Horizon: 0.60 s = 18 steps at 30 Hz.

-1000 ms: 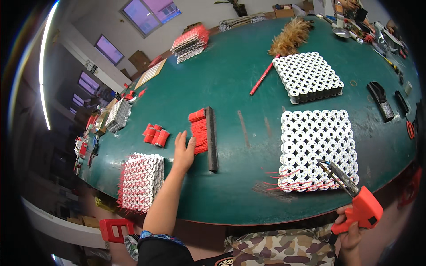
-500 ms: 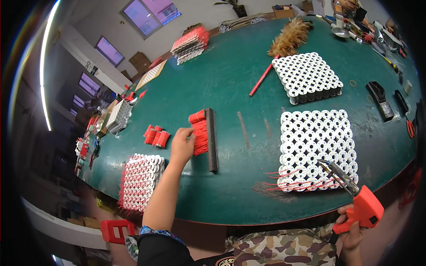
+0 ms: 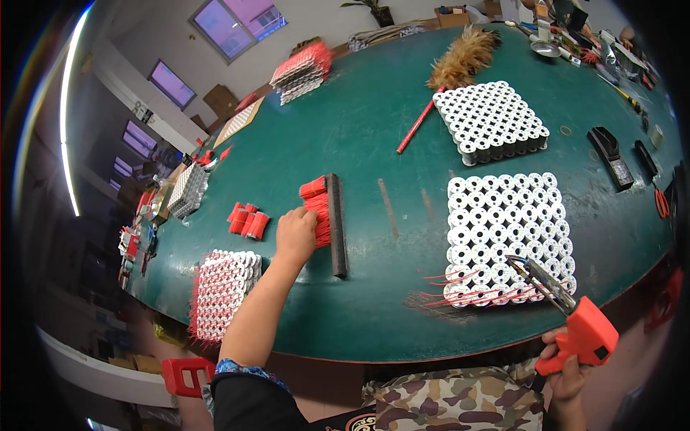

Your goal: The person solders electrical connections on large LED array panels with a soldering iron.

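Note:
My left hand (image 3: 296,233) reaches over a pile of short red wires (image 3: 321,215), its fingers bent together and the tips in among the wires. How many wires it pinches is hidden. A dark straight bar (image 3: 336,226) runs along the pile's right side. In my right hand (image 3: 566,366) is a red soldering gun (image 3: 591,332), its metal tip slanting up and left over a block of round white discs (image 3: 509,237). Several red wires (image 3: 467,294) lie across the block's nearest rows, with their ends sticking out to the left.
Rolled red wire bundles (image 3: 249,220) lie left of the pile. A white block covered with red wires (image 3: 224,294) sits nearer. Behind the right block are another white block (image 3: 492,118) and a feather duster (image 3: 463,57). A black open holder (image 3: 611,158) and scissors (image 3: 661,202) lie far right.
My left hand has moved a little further onto the red wires, its fingers drawing closer together. The soldering gun stays over the block's near edge. The whole view has shifted slightly.

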Motion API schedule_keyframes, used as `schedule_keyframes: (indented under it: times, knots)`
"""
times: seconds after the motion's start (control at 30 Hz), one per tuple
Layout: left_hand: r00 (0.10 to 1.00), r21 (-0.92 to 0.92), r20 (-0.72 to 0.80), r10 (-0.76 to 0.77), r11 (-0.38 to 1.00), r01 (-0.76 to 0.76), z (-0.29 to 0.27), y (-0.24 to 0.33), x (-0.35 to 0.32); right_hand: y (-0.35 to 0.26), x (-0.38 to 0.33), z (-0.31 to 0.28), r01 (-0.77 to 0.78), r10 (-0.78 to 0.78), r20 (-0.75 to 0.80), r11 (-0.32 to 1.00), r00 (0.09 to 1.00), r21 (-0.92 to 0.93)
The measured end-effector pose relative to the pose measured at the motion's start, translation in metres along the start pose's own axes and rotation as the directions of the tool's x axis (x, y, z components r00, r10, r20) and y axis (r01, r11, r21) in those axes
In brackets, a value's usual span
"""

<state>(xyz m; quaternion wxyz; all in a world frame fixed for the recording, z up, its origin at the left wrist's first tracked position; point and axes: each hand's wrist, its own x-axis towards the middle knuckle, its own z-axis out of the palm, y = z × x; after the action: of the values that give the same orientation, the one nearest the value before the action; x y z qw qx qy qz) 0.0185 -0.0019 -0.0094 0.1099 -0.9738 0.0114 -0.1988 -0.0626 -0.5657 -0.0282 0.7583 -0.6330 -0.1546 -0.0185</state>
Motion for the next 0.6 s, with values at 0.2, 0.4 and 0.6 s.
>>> schedule_keyframes:
  times: [0.2, 0.4, 0.6]
  knots:
    - [0.998, 0.012, -0.063, -0.004, 1.0, 0.005, 0.003, -0.001, -0.004, -0.002, -0.001, 0.0, -0.011, 0.011, 0.021, 1.0, 1.0, -0.012]
    - [0.991, 0.135, 0.032, 0.128, 0.982, -0.131, -0.013, 0.0, 0.001, -0.001, -0.003, -0.002, -0.018, 0.018, 0.011, 1.0, 1.0, 0.017]
    - [0.989, 0.124, -0.016, 0.147, 0.982, -0.144, -0.016, -0.009, 0.001, 0.0, -0.005, -0.003, -0.034, 0.034, 0.0, 0.999, 0.999, 0.02]
